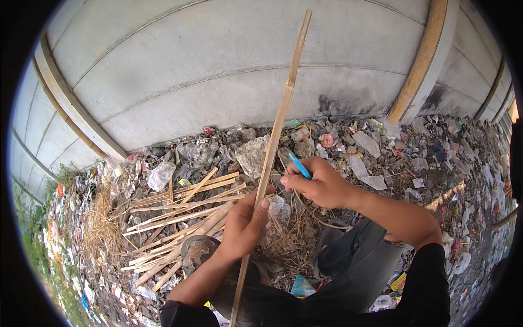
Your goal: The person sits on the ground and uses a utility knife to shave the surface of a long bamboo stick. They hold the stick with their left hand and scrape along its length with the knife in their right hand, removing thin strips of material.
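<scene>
A long split bamboo strip (277,125) stands tilted in front of me, its top end leaning against the view of the wall and its lower end between my legs. My left hand (245,224) is closed around it, with the thumb along its face. Just right of the strip, my right hand (320,184) is curled round a slim blue-handled tool (300,166). Its working end is hidden by the fingers, so its kind does not show. On the ground to the left lies a loose pile of split bamboo strips (180,218).
A grey concrete panel wall (207,71) runs across the back, with a bamboo pole (418,65) beside a post at right. A rough stone block (252,155) sits behind the strip. Plastic litter (365,144) and dry straw (103,220) cover the ground.
</scene>
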`<state>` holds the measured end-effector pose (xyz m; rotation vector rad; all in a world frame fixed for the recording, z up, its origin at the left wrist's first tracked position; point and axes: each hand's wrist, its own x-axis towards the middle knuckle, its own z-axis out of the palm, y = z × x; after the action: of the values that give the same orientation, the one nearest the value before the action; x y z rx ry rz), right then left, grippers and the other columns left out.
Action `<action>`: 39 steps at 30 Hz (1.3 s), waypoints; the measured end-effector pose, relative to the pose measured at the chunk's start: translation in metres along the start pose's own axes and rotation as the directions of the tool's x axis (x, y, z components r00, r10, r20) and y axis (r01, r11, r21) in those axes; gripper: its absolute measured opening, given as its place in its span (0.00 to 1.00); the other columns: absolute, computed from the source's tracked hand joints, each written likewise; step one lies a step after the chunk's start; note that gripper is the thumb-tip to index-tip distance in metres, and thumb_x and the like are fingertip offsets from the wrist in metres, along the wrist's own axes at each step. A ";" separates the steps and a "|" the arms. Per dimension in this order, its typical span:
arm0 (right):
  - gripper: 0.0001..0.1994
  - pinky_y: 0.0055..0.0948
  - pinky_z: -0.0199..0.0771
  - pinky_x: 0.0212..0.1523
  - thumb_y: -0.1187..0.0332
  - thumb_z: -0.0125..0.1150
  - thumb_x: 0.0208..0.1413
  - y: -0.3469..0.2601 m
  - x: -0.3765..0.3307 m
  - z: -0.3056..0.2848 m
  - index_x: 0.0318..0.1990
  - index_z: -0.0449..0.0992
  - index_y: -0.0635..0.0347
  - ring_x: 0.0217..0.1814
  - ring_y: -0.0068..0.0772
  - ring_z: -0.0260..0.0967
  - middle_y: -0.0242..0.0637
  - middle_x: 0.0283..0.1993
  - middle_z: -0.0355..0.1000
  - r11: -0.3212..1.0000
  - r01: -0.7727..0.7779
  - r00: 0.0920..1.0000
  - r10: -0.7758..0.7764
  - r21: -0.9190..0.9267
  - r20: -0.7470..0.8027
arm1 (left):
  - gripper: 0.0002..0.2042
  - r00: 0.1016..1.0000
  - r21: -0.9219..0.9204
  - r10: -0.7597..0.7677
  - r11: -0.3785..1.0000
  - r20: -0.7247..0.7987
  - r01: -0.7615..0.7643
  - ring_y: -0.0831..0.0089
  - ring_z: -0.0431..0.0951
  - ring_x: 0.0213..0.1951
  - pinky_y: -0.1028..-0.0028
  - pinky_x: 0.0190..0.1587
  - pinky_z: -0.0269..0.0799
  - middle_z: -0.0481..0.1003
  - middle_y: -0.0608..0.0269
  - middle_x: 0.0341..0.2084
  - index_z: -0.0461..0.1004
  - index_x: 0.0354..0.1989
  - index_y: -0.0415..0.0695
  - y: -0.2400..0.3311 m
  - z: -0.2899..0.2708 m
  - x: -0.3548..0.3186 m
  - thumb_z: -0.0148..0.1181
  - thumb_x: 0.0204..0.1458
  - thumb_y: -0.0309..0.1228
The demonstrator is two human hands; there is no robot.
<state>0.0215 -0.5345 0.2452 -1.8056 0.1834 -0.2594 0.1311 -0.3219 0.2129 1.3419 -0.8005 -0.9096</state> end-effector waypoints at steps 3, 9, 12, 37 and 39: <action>0.15 0.26 0.44 0.18 0.63 0.58 0.67 0.011 0.005 -0.033 0.26 0.67 0.53 0.16 0.12 0.46 0.21 0.17 0.54 0.827 -0.168 0.985 0.155 0.536 0.071 | 0.19 0.994 -0.019 -0.112 0.994 0.014 0.112 0.87 0.59 0.11 0.82 0.16 0.53 0.61 0.77 0.13 0.70 0.61 0.38 -0.013 -0.008 0.000 0.44 0.75 0.40; 0.13 0.24 0.45 0.19 0.60 0.59 0.67 0.053 0.022 -0.160 0.32 0.71 0.56 0.13 0.13 0.47 0.18 0.17 0.54 0.532 0.246 0.946 0.052 0.811 -0.321 | 0.18 0.973 -0.173 -0.226 0.961 -0.045 0.215 0.84 0.57 0.09 0.80 0.11 0.54 0.58 0.74 0.12 0.71 0.54 0.36 -0.031 -0.034 -0.004 0.41 0.76 0.40; 0.20 0.23 0.55 0.23 0.52 0.62 0.67 0.074 0.012 -0.172 0.48 0.77 0.64 0.16 0.15 0.55 0.21 0.19 0.62 0.987 -0.086 0.771 0.152 0.136 -0.619 | 0.20 0.970 -0.229 -0.212 0.957 -0.123 0.180 0.81 0.56 0.07 0.78 0.09 0.55 0.57 0.71 0.11 0.71 0.52 0.34 -0.033 -0.039 -0.001 0.38 0.75 0.40; 0.25 0.33 0.55 0.24 0.45 0.55 0.70 0.057 0.039 -0.036 0.33 0.79 0.59 0.21 0.20 0.56 0.25 0.19 0.61 0.956 -0.066 0.993 0.034 -0.287 -0.115 | 0.20 0.966 -0.015 -0.256 0.966 0.027 0.256 0.85 0.67 0.20 0.81 0.25 0.64 0.70 0.72 0.22 0.70 0.62 0.38 -0.041 -0.016 -0.008 0.46 0.74 0.42; 0.28 0.41 0.63 0.25 0.42 0.51 0.70 0.051 0.025 -0.014 0.34 0.79 0.60 0.19 0.41 0.67 0.38 0.17 0.67 0.907 0.000 1.000 -0.008 -0.421 -0.017 | 0.20 0.972 -0.004 -0.234 0.972 -0.029 0.234 0.86 0.66 0.22 0.81 0.27 0.64 0.70 0.73 0.24 0.71 0.61 0.37 -0.039 -0.016 -0.011 0.47 0.74 0.41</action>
<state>0.0427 -0.5665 0.2005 -2.2342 0.2642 -0.2530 0.1375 -0.3050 0.1727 1.4669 -0.6272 -1.0707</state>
